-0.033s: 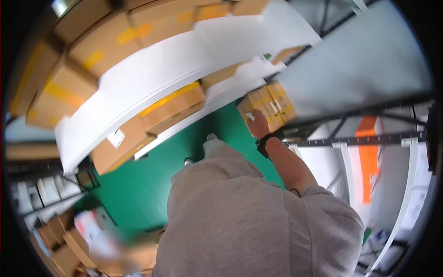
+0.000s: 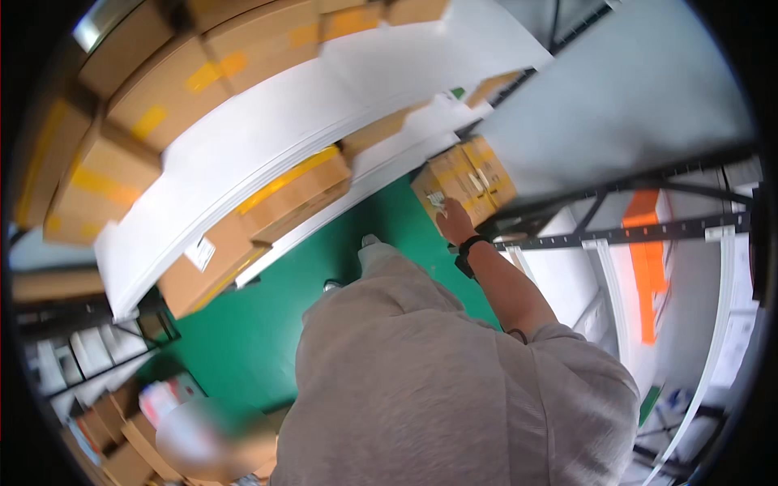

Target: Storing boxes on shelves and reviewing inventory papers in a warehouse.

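Note:
My right hand (image 2: 455,222) reaches forward at the near side of a taped cardboard box (image 2: 480,172) on the floor by the wall. A black band (image 2: 468,245) circles its wrist. The fingers are bent together. A small pale patch (image 2: 436,198) shows right beyond the fingertips, against the box; I cannot tell whether it is a label or something pinched. Whether the hand touches the box is also unclear. My left hand is out of view.
White shelves (image 2: 267,121) hold taped cardboard boxes (image 2: 259,40), with more boxes (image 2: 296,194) below. Black metal racking (image 2: 632,233) with an orange item (image 2: 644,267) stands on the right. Open cartons (image 2: 134,454) and a blurred round shape (image 2: 194,437) fill the lower left. The floor (image 2: 243,348) is green.
The view has shifted slightly, so shelves and boxes sit a little further left. My right hand has drawn slightly down and right from the pale patch on the box.

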{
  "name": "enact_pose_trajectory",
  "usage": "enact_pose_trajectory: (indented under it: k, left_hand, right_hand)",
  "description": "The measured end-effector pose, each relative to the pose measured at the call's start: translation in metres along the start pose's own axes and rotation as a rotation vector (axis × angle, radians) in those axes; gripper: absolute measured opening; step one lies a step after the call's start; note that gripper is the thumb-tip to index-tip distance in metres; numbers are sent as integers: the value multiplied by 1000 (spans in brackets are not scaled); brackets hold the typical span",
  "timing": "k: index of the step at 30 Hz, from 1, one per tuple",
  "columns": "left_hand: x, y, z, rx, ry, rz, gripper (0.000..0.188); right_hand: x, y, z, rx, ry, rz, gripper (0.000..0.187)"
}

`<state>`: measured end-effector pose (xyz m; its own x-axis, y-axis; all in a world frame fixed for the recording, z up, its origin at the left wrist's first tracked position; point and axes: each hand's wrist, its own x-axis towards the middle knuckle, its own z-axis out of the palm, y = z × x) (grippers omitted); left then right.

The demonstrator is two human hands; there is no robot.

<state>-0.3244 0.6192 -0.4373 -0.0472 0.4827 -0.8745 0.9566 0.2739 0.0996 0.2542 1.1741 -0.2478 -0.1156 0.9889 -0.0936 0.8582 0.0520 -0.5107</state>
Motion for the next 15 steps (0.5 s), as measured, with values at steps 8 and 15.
enact_pose_trajectory:
  k: [8, 15]
  left_hand:
    - [13, 130, -236, -416, 211, -181, 42]
    - [27, 203, -300, -937, 529, -254, 32]
  right_hand:
    - [-124, 159, -30, -169, -857, 564, 43]
    - [-74, 212, 11, 97, -626, 506, 43]
